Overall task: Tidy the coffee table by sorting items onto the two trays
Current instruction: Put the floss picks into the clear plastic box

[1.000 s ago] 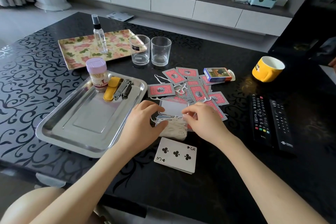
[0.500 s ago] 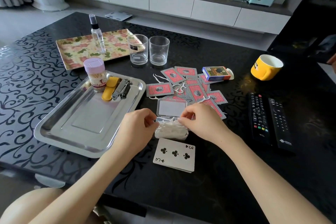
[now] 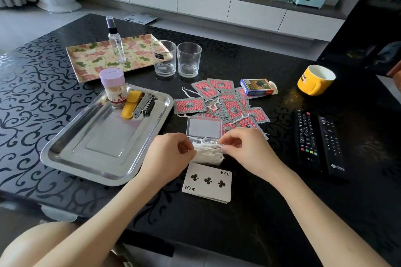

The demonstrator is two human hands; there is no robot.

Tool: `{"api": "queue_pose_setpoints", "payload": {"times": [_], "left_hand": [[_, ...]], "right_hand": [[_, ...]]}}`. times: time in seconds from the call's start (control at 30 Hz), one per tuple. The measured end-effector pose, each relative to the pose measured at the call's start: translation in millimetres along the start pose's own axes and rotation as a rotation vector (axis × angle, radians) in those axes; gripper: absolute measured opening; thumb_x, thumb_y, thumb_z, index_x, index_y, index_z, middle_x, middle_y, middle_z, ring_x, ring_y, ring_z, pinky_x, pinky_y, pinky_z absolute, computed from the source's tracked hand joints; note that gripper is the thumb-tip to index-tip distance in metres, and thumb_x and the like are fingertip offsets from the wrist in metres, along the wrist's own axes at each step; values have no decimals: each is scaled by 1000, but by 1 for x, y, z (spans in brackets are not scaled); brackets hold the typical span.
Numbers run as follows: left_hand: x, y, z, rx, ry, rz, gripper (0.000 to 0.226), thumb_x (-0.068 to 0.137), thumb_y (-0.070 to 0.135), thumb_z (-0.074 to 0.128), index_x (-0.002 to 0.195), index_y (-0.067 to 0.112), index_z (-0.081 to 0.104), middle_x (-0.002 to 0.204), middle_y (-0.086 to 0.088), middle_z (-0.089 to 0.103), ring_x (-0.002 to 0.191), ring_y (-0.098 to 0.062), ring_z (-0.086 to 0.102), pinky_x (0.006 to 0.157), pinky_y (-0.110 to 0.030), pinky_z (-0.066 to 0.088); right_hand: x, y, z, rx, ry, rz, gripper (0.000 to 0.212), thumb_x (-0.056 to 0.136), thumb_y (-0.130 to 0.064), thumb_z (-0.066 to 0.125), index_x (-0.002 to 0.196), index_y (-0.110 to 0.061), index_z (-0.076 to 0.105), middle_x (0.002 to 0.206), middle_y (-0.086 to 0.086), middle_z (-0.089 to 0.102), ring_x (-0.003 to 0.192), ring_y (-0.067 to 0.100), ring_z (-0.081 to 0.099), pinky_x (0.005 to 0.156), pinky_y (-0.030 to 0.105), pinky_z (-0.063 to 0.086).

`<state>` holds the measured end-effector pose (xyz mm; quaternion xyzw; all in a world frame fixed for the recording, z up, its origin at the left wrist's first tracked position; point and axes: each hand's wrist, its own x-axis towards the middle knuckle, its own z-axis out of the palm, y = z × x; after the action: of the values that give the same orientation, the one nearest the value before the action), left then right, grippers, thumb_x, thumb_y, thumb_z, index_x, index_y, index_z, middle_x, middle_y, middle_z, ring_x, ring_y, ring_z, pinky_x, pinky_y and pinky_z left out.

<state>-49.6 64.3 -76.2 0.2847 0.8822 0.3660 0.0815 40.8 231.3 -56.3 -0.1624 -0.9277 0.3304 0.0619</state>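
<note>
The white floss picks [image 3: 208, 150] lie bunched in the open bottom half of a clear case [image 3: 204, 127], whose lid stands raised behind them. The left hand [image 3: 167, 154] and the right hand [image 3: 247, 147] meet over that case, each with a narrow grip. Thumb and curled fingers pinch the two ends of the bunch, probably to square the picks so the lid can close before the case goes onto a tray.

More loose picks [image 3: 213, 103] lie just behind the case among scattered red-backed cards [image 3: 233, 108], so the gathering looks unfinished. Just in front of the case sits a squared deck [image 3: 207, 182], face up on the 3 of clubs.

Left of the case is the steel tray [image 3: 71, 158]. At its far end it holds a jar [image 3: 114, 89] lettered "Toothpi…", a yellow pouch [image 3: 129, 105] and a metal clipper [image 3: 144, 105], small grooming things apparently kept together.

Behind and left of the case, the floral tray [image 3: 91, 58] carries only a spray bottle [image 3: 116, 43]. Two glasses [image 3: 163, 58] stand on the surface [image 3: 260, 212] beside that tray, one with a dark sticker too small to read.

Right of the case lie two remotes [image 3: 307, 136], the one closer to it marked "TCL". Behind and right are a card box [image 3: 257, 87] and a yellow mug [image 3: 315, 80], its lettering illegible.
</note>
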Motion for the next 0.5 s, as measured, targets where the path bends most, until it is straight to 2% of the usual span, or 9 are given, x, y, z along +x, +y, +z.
{"api": "queue_pose_setpoints", "payload": {"times": [0.07, 0.2, 0.27, 0.37, 0.43, 0.5], "left_hand": [[2, 0, 0, 49, 8, -3, 6, 77, 19, 67, 72, 20, 65, 60, 10, 55, 58, -5, 49, 52, -15, 36], [5, -3, 2, 17, 54, 27, 6, 77, 17, 68, 73, 16, 64, 69, 4, 58, 63, -8, 49, 53, -14, 35], [8, -6, 1, -34, 128, 22, 3, 81, 14, 64, 84, 13, 64, 79, 1, 61, 72, -12, 54, 62, -17, 42], [15, -10, 3, -78, 169, -9, 20, 88, 14, 59, 108, 12, 63, 95, -1, 63, 80, -16, 57, 72, -22, 46], [20, -11, 6, -75, 176, 1, 20, 88, 12, 59, 106, 11, 66, 97, -2, 65, 79, -14, 58, 70, -15, 43], [22, -12, 7, -53, 188, 17, 15, 86, 8, 60, 97, 10, 70, 93, -1, 67, 77, -12, 56, 64, -6, 37]], "right_hand": [[-1, -3, 1, -10, -6, -16, 10, 85, -12, 67, 92, -16, 72, 86, -8, 66, 79, 4, 58, 70, 13, 44], [-3, -4, 2, -19, 3, -14, 10, 86, -12, 65, 91, -15, 72, 86, -7, 66, 78, 2, 57, 68, 9, 41], [-4, -3, 2, -21, 16, -16, 10, 85, -12, 65, 90, -16, 72, 86, -8, 66, 78, 1, 56, 66, 8, 40], [-6, -3, 3, -19, -5, -26, 10, 86, -11, 65, 90, -17, 72, 88, -8, 64, 78, 0, 55, 65, 8, 39], [-7, -3, 5, -21, -8, -27, 10, 86, -11, 65, 90, -17, 71, 89, -7, 63, 76, 1, 54, 65, 9, 39], [-8, -4, 7, -30, 8, -33, 10, 85, -11, 66, 91, -18, 71, 88, -6, 61, 72, 2, 52, 65, 9, 40]]}}
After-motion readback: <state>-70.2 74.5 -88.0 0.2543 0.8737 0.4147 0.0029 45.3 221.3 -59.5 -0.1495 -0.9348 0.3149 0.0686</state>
